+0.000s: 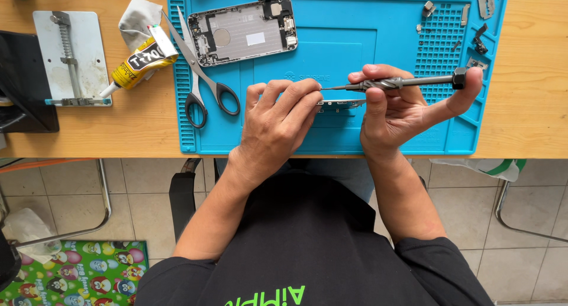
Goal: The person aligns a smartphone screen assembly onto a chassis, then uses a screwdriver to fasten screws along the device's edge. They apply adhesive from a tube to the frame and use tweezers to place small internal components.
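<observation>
The right hand [393, 108] has its grip closed around a slim grey screwdriver [402, 82], lying level with its tip pointing left and the forefinger stretched out to cap the butt end. The left hand [278, 120] pinches at that tip, its grip closed on something too small to make out, perhaps a screw. Just below the tip, between both hands, a narrow metal phone part [340, 104] lies on the blue work mat [331, 46], which covers the wooden surface [532, 93]. To do this well, I judge that the driver should be kept steady while the fingertips work right at the tip, low over the mat so that anything dropped stays there. An opened phone shell [242, 30], scissors [198, 75] and a glue tube [139, 60] lie well apart, up and left.
</observation>
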